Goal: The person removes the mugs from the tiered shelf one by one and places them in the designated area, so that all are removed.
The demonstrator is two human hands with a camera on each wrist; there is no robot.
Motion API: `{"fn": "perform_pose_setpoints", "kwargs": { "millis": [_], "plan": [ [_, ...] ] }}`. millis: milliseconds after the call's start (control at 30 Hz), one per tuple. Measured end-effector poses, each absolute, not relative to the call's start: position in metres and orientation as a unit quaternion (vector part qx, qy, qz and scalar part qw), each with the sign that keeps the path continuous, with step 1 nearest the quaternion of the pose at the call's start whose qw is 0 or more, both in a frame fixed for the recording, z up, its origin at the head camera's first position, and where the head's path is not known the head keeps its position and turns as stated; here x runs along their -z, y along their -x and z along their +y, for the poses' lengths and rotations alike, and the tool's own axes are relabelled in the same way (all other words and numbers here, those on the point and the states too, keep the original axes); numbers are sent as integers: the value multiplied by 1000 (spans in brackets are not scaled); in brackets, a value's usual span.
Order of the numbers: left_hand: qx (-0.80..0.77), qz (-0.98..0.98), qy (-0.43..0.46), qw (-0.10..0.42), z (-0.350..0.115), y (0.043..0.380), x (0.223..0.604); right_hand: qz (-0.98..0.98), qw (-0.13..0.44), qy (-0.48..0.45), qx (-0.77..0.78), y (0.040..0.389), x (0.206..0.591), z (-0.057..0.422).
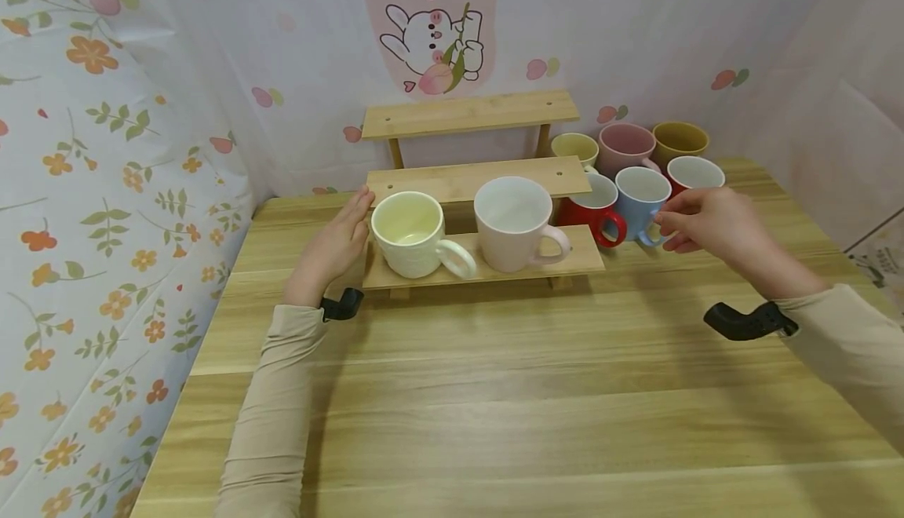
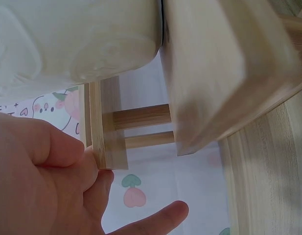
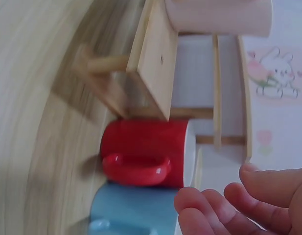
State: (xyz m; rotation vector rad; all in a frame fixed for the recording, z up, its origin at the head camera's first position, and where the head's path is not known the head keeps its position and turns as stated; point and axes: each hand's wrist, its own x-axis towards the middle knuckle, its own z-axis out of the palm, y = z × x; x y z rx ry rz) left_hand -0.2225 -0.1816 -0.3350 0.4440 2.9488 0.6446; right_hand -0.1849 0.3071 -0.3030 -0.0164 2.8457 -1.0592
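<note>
My left hand (image 1: 332, 247) holds the left end of the middle board of a three-tier wooden rack (image 1: 469, 176); in the left wrist view one finger (image 2: 163, 215) sticks out past the board. A pale yellow-green mug (image 1: 413, 255) and a pale pink mug (image 1: 512, 235) stand upright on the lowest board, handles to the right. On the right, my right hand (image 1: 716, 224) hovers beside the blue mug (image 1: 633, 208), near its handle, with fingers loosely bent. The right wrist view shows nothing between thumb and fingers. A red mug (image 3: 146, 152) stands left of the blue one.
Behind the blue mug are a yellow mug (image 1: 574, 147), a dusty-pink mug (image 1: 621, 161) and a mustard mug (image 1: 678, 140). A red mug with white inside (image 1: 688, 173) is partly hidden by my right hand. The wooden table (image 1: 494, 408) meets patterned cloth walls (image 1: 120, 212).
</note>
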Motion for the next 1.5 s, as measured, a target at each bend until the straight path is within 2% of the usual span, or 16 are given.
{"fn": "perform_pose_setpoints", "kwargs": {
  "millis": [333, 567, 1000, 1500],
  "plan": [
    [-217, 965, -143, 45, -182, 223, 335, 942, -3, 34, 333, 176, 299, 279],
    [-214, 965, -142, 44, -181, 224, 336, 940, 19, 44, 338, 171, 296, 257],
    [-215, 965, -146, 41, -183, 224, 336, 931, 25, 93, 353, 170, 293, 220],
    [-218, 964, -145, 39, -183, 224, 336, 929, 41, 124, 345, 170, 296, 198]
  ]
}}
